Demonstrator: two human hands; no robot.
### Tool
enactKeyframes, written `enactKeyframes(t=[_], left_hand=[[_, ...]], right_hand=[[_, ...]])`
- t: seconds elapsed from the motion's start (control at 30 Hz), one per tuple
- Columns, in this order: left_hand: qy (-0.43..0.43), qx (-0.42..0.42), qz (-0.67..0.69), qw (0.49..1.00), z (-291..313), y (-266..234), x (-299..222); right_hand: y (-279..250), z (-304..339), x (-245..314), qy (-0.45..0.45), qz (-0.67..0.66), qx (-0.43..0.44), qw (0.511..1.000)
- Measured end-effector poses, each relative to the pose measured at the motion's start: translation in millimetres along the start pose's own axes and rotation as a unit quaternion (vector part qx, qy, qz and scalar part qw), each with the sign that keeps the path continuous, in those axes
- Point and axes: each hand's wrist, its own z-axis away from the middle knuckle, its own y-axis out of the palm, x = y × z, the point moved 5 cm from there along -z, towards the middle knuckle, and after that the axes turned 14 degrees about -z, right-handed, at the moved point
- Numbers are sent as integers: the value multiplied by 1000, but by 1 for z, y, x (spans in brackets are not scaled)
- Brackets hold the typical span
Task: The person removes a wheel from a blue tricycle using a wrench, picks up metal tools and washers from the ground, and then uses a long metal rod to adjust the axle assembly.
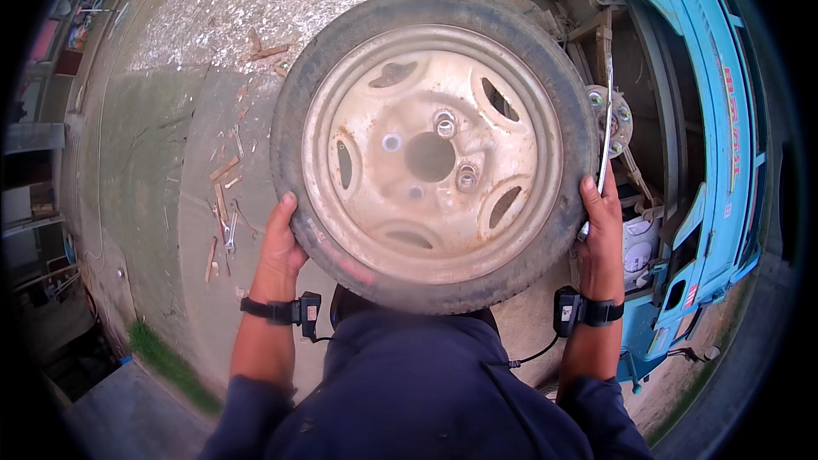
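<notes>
In front of my body is a large wheel [443,247], a dusty cream steel rim inside a black tyre [298,119]. Two stud holes beside its centre opening show bright metal rings. My left hand [283,234] grips the tyre at its lower left, thumb on the near face. At the right side my right hand [603,209] clasps the tyre, its fingers mostly hidden behind. A long shiny metal bar [607,128] passes through the right hand too. Just beyond the tyre's right edge, a wheel hub [622,123] with several studs is partly covered by it.
A light-blue truck body [716,119] with dark frame beams runs along the right. Wrenches [230,234] and wood pieces [223,170] lie on the concrete floor at left. Pale scattered debris [221,17] spreads at the far side. Shelving [34,136] stands at far left.
</notes>
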Motion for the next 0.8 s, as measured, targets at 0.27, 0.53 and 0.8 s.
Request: enactKeyframes(t=[0.27, 0.53, 0.8], left_hand=[[-15, -126, 108, 986, 80, -185, 36], [-93, -249, 184, 946, 116, -332, 78], [-69, -304, 231, 922, 150, -377, 55]], right_hand=[[132, 1, -169, 190, 15, 103, 976], [227, 10, -343, 402, 94, 100, 905], [333, 20, -362, 406, 122, 136, 896]])
